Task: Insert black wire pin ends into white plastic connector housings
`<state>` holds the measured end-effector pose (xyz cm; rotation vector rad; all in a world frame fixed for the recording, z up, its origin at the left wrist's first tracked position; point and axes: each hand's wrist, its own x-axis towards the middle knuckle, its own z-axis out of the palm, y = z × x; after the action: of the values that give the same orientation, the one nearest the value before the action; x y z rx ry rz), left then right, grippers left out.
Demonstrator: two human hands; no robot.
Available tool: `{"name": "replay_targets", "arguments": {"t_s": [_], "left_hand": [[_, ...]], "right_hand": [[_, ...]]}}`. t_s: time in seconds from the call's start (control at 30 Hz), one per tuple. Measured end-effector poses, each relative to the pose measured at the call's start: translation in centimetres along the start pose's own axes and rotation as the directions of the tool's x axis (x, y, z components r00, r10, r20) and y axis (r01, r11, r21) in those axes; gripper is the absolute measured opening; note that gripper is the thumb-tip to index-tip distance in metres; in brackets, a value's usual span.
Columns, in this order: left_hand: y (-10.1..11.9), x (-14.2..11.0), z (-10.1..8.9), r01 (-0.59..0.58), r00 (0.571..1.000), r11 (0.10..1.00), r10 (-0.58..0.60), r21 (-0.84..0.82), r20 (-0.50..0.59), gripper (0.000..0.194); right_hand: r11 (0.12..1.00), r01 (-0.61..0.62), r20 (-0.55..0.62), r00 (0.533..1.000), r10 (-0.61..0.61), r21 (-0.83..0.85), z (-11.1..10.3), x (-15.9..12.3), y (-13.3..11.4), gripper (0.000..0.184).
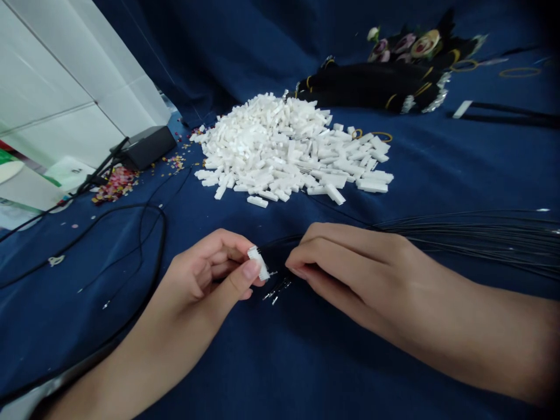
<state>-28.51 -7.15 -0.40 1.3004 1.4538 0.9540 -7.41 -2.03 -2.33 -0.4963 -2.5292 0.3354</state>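
Note:
My left hand (pixel 210 274) pinches a small white plastic connector (pixel 259 262) between thumb and fingers, just above the blue cloth. My right hand (pixel 345 262) is closed beside it, fingers curled down onto thin black wires (pixel 472 233) that run off to the right. The metal-tipped ends of the wires (pixel 275 290) lie between the two hands, below the connector. Which wire the right fingers grip is hidden.
A large heap of white connectors (pixel 289 149) lies on the blue cloth (pixel 280 361) beyond the hands. Bundled black wires with rubber bands (pixel 376 84) sit farther back. A black box (pixel 146 146) with cables (pixel 144 227) is at the left, with coloured scraps (pixel 114 184) nearby.

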Motion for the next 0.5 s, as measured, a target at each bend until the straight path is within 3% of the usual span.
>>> {"name": "replay_targets", "arguments": {"t_s": [0.5], "left_hand": [[0.05, -0.09, 0.12, -0.02, 1.0, 0.999, 0.02, 0.026, 0.002, 0.008]], "right_hand": [[0.994, 0.07, -0.017, 0.997, -0.072, -0.089, 0.5, 0.45, -0.02, 0.02]]}}
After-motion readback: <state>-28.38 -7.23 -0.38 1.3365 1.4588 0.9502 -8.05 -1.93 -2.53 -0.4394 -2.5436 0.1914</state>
